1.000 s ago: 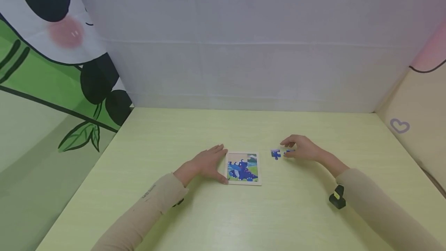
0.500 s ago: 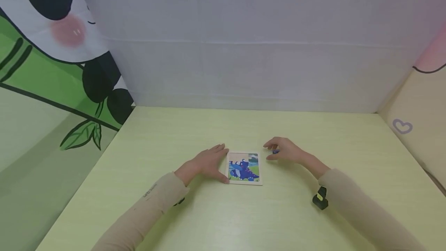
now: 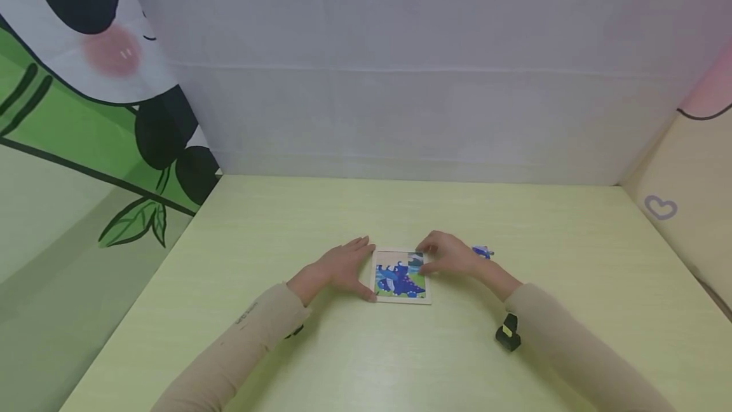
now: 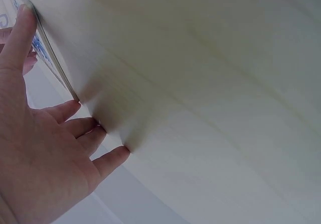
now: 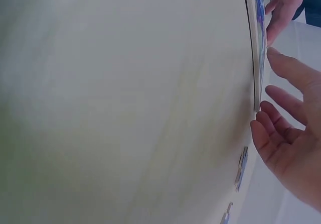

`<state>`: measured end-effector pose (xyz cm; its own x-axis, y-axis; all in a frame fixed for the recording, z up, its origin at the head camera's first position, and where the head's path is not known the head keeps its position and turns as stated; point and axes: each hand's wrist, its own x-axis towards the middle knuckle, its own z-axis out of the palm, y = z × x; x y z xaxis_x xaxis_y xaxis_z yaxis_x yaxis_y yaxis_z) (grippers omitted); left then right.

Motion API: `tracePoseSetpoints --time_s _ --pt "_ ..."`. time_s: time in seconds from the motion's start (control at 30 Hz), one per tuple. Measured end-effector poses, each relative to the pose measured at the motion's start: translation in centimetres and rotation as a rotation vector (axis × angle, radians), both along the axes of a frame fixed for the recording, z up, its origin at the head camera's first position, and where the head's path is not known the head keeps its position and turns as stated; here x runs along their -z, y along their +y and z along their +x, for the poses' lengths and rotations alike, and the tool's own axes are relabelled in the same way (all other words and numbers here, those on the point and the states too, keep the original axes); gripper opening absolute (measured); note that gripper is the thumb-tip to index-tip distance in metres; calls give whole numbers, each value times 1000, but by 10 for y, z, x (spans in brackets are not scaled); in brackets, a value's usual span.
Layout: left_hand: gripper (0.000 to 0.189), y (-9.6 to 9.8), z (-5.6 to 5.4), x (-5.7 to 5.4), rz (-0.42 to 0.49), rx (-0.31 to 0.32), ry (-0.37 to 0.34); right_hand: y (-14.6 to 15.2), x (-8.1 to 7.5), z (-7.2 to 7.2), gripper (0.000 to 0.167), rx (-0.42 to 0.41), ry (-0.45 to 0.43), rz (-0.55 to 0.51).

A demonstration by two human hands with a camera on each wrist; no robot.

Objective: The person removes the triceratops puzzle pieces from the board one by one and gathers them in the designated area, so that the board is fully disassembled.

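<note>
A square jigsaw puzzle in a pale frame (image 3: 401, 302) lies flat on the table, its picture a blue dinosaur. Along its left side spreads my left hand (image 3: 341, 267), thumb at the near corner and fingers at the far one. In the left wrist view the thumb of the left hand (image 4: 45, 153) touches the frame's edge. My right hand (image 3: 452, 255) is at the upper right of the puzzle, fingertips over the frame's right edge. Thumb and forefinger of the right hand (image 5: 296, 143) stand apart in the right wrist view, with no piece visible between them.
A loose blue jigsaw piece (image 3: 482, 251) lies right of the right hand. Another loose piece (image 5: 242, 169) shows nearer the frame in the right wrist view, hidden by the hand from the head. A pale wall (image 3: 417, 126) closes off the table's back.
My right hand has moved left from the loose pieces to the puzzle's right edge, leaving one piece in view behind it. The left hand has stayed at the frame's left side.
</note>
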<state>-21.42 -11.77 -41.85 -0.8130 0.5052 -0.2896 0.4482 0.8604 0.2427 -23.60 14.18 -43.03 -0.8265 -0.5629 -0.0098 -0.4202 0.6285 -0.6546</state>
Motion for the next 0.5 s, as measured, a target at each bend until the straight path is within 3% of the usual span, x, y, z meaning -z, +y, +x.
tracePoseSetpoints --time_s 0.5 --pt "106 2 -1 2 -4 3 7 -3 0 4 34 8 67 44"
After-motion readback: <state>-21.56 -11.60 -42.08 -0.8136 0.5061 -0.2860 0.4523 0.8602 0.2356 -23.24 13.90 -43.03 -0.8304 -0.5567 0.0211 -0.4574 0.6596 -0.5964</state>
